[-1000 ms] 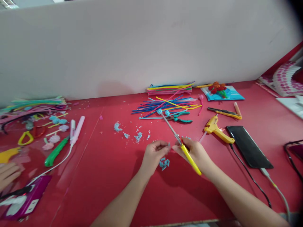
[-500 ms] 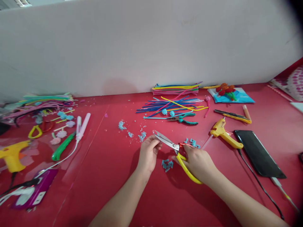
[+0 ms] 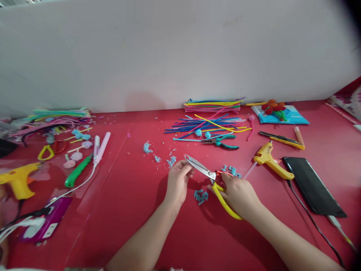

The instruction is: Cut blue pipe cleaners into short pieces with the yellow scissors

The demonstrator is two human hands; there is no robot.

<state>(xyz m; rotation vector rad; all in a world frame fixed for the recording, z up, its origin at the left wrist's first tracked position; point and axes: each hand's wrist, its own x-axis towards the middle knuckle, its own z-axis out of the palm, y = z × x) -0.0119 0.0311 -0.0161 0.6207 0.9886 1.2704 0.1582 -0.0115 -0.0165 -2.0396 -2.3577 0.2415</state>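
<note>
My right hand point(image 3: 239, 194) is wrapped around the handles of a pair of scissors point(image 3: 201, 167), one handle yellow and the other red. The silver blades point up and left, close together, with their tips over the fingers of my left hand. My left hand point(image 3: 177, 182) is closed in a pinch beside the blades; what lies between its fingertips is too small or hidden to make out. Below the blades lie short cut blue pieces point(image 3: 200, 197), and more blue pieces point(image 3: 232, 171) rest beyond my right hand. Blue fluff point(image 3: 171, 161) is scattered past my left fingers.
Behind are loose pipe cleaners point(image 3: 208, 124), teal-handled pliers point(image 3: 222, 142) and two blue pompoms. To the right lie a yellow glue gun point(image 3: 272, 161), a corded black phone point(image 3: 313, 186) and a cutter. At left stand a purple power strip point(image 3: 52, 222), another glue gun point(image 3: 21, 180) and a pink iron.
The view has shifted slightly, so the table's things appear a little further right. Both hands and the scissors keep nearly the same pose.
</note>
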